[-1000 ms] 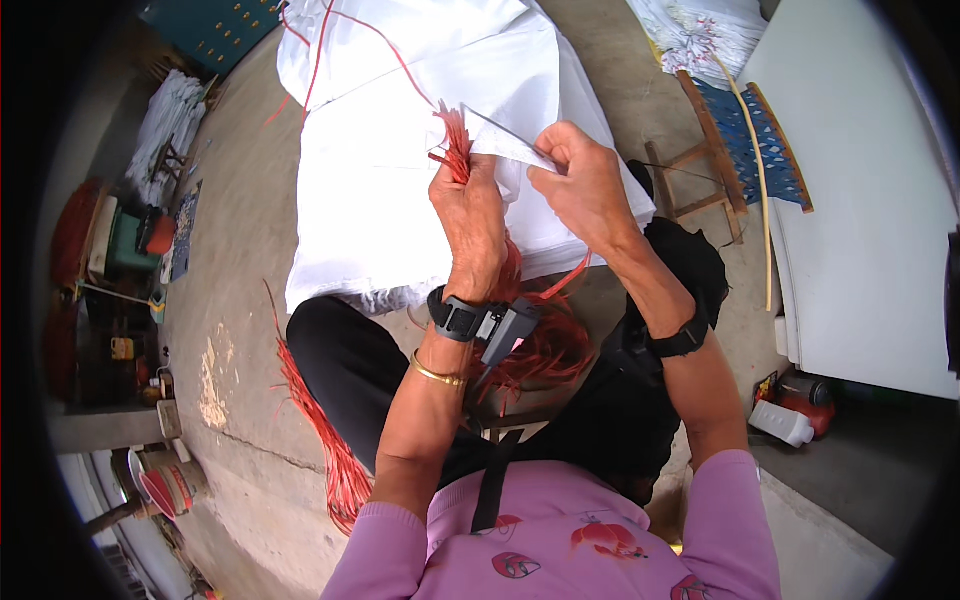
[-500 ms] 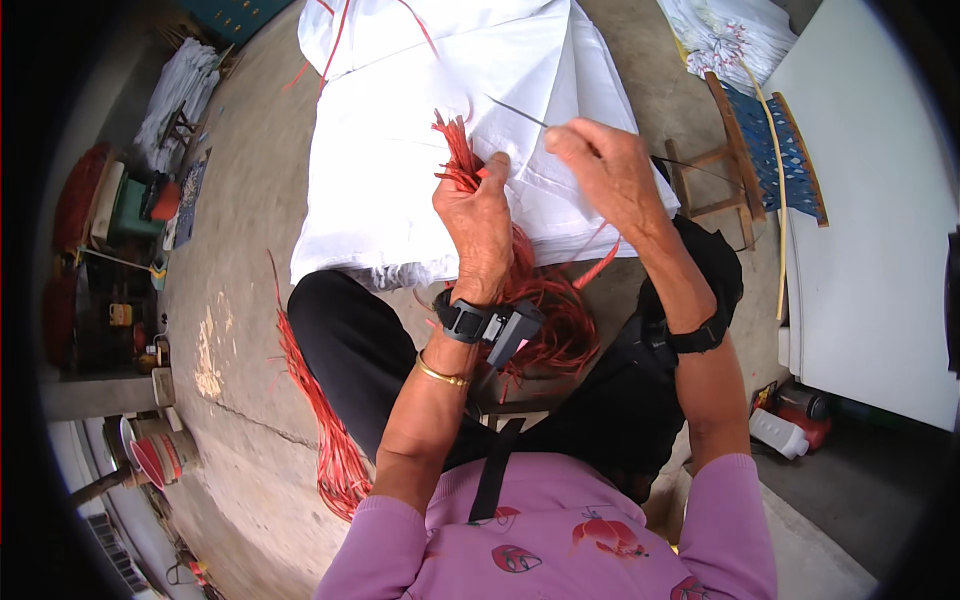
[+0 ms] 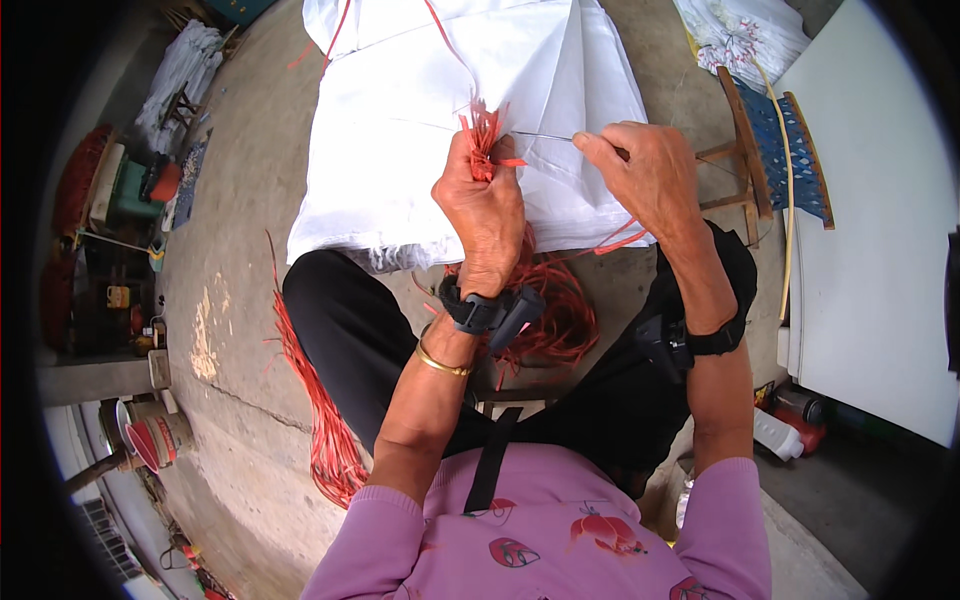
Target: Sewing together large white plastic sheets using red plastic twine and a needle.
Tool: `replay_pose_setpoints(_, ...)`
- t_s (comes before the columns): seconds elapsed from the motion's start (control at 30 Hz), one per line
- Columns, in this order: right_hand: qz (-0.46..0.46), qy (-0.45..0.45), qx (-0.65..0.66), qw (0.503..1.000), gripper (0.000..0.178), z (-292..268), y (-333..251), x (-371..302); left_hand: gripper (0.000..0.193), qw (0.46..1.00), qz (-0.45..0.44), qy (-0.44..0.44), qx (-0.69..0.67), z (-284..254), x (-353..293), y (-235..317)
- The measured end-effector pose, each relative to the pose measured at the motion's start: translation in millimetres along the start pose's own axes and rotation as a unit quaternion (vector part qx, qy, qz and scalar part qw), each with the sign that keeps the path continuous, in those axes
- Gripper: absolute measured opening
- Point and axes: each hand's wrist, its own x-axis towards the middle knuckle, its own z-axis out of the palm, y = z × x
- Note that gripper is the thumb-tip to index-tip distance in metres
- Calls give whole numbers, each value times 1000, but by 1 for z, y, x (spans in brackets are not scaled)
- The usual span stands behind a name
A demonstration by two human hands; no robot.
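My left hand [image 3: 482, 208] is closed around a bunch of red plastic strips [image 3: 484, 132], whose cut ends fan out above the thumb. Some strips hang below that wrist into a loose tangle [image 3: 550, 318] between my knees. In my right hand [image 3: 648, 172] is a thin metal needle-like tool [image 3: 545, 135], gripped at its handle end. Its shaft lies nearly level, and the tip is close to the left thumb; whether it touches the cloth or strips I cannot tell. Under both hands is a stack of white woven fabric [image 3: 385, 150] with a frayed near edge.
More red strips [image 3: 325, 420] hang beside my left leg. To the right stand a wooden stool with blue webbing [image 3: 765, 145] and a white panel [image 3: 880, 200]. White sacks [image 3: 745, 35] lie at the far right. Buckets [image 3: 155, 440] are at the lower left.
The tool has swung from slanting up-left to nearly level, its tip lower. My right hand has shifted right and slightly down. The strip ends in my left hand are more spread out.
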Motion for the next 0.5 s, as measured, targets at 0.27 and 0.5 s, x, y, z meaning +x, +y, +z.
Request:
replay_pose_setpoints(0.27,93,-67,19,993,38,-7,-12,1,15,986,121,-5,111,0,-2,3)
replay_pose_setpoints(0.5,148,-39,235,960,56,0,-12,1,26,934,293,-120,169,11,-10,8)
